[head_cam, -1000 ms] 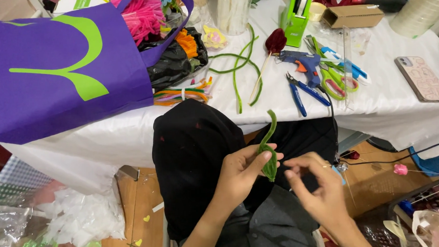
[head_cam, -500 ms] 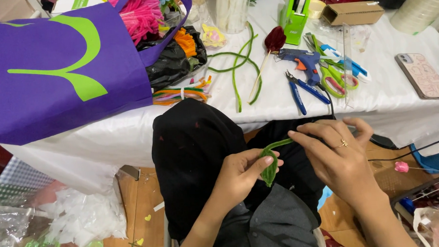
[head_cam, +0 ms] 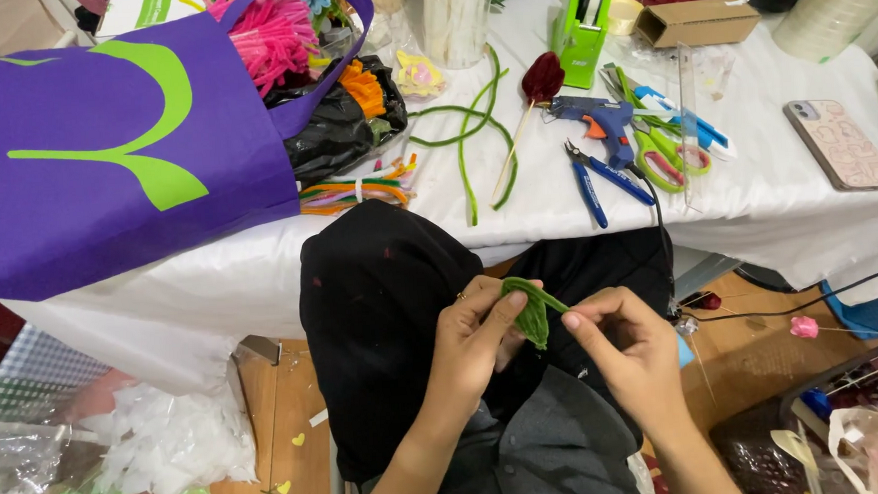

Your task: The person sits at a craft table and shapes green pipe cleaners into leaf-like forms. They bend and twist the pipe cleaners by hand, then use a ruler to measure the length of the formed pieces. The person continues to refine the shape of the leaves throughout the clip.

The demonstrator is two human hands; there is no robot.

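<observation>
Over my lap, both hands work a green pipe cleaner (head_cam: 534,312) that is bent into a small leaf-shaped loop. My left hand (head_cam: 476,343) pinches the loop's left side between thumb and fingers. My right hand (head_cam: 622,346) pinches the free end at the loop's right side. A black cloth (head_cam: 382,310) covers my knees under the hands.
A white-covered table (head_cam: 757,200) holds a purple tote bag (head_cam: 114,154) with pink pipe cleaners, green pipe cleaners (head_cam: 473,125), a dark red flower on a stick (head_cam: 540,76), blue pliers (head_cam: 591,184), a glue gun (head_cam: 605,118), scissors (head_cam: 660,160) and a phone (head_cam: 839,144).
My right hand came down from the raised stem end to the loop. The long upright stem is now folded over into a compact leaf shape.
</observation>
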